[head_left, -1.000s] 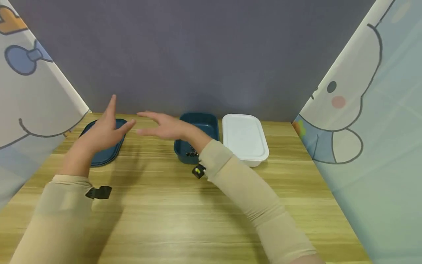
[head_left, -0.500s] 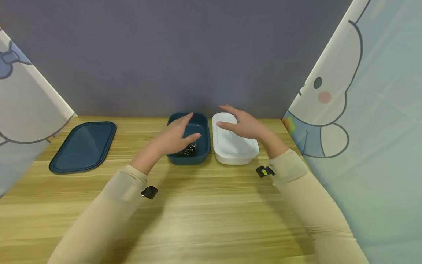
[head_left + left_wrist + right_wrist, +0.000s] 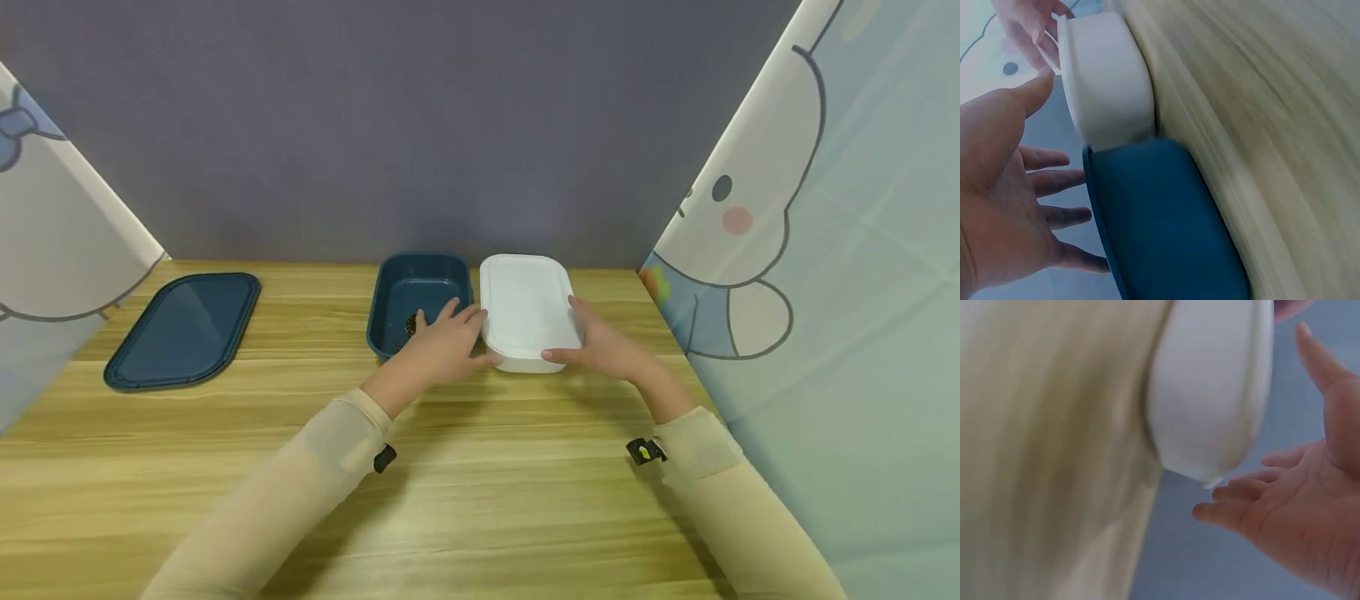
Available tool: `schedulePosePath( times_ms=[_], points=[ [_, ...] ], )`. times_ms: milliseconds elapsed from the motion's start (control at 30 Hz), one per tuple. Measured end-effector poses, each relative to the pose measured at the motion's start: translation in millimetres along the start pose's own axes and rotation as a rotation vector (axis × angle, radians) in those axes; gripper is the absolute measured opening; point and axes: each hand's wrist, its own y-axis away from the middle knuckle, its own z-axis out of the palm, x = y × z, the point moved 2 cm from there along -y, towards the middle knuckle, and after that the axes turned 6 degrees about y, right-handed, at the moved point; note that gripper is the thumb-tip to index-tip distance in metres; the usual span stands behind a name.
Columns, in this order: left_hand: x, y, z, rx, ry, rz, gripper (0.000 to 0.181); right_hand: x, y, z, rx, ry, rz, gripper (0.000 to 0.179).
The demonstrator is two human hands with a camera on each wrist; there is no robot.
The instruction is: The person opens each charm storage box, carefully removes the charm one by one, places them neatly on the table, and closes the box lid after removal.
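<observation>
1. Pale wood-grain bench (image 3: 525, 500): a second earlier both arms reached left, over the lid end; half a second later the left was above the blue box, the right above the white one. By this moment both had come down around the white box, which I judged had become the focus of the work.
2. White, rounded-rectangular, plastic-looking box with a white lid on (image 3: 527, 305): upright on the bench, right of the blue box, apparently unmoved.
3. Dark blue, rounded-rectangular, open-topped box (image 3: 423, 265): just beside the white one; no lid on it.
4. Flat dark blue lid (image 3: 183, 331), rounded corners: lay at far left, both hands well clear of it.
5. Left hand (image 3: 444, 346): open, fingers extended over the blue box's rim, thumb by the white box's near left corner. Contact uncertain; nothing gripped.
6. Right hand (image 3: 602, 343): open, thumb and fingers spread about the white box's right near corner. Touch could not be confirmed; held nothing.
7. Small dark knobbly object (image 3: 410, 323): inside the blue box, partly hidden; possibly a pine cone.
</observation>
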Motion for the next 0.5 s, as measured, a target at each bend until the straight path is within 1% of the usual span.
schedulePosePath(
  times_ms=[100,200,400,500],
  points=[
    [4.2,-5.6,3.9,0.000,-0.017,-0.016,0.093,9,-0.1,9,0.025,-0.069,-0.052,0.123],
    [6.8,-8.9,7.5,0.003,-0.011,-0.030,0.096,14,1.0,15,0.040,-0.095,-0.070,0.125],
    [7.7,-14.2,12.7,-0.020,0.000,-0.040,0.096,19,2.4,18,0.045,-0.085,-0.036,0.124],
    [6.6,-16.2,14.0,-0.012,-0.010,-0.031,0.096,20,0.8,18,0.045,-0.079,-0.023,0.123]
  ],
)
